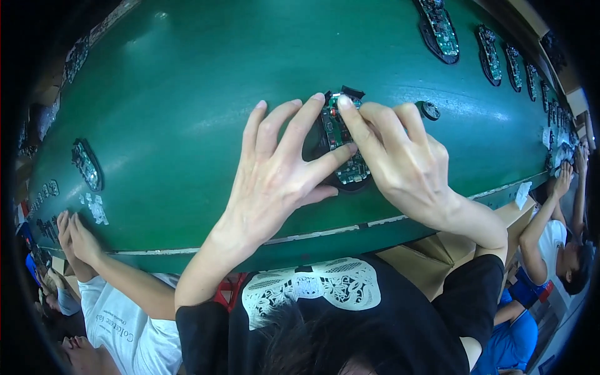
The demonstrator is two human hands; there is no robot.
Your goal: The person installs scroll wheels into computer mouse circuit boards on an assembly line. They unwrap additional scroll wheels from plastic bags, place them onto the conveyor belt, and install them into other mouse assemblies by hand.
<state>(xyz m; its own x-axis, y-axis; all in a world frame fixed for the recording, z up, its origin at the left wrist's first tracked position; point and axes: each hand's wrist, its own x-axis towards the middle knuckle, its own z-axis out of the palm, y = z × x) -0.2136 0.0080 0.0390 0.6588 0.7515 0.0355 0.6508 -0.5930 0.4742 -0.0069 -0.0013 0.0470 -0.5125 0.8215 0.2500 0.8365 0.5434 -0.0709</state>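
Note:
A green circuit board in a dark oval casing [354,170] lies on the green tabletop in front of me. My left hand [275,165] steadies it from the left: one finger reaches across its middle, another touches its upper left corner, and the thumb lies at its lower left edge. The outer fingers are stretched out on the table. My right hand [400,153] is over the upper right of the board. Its index fingertip presses near the top end and the other fingers curl in. Whatever they may hold is hidden. A black flap [353,92] sticks out at the top end.
A small round black part [430,110] lies to the right. Several similar board assemblies [439,31] line the far right; another assembly [86,164] lies left, beside scraps of clear plastic [97,209]. Co-workers' hands [80,240] rest at the left edge, and others work far right.

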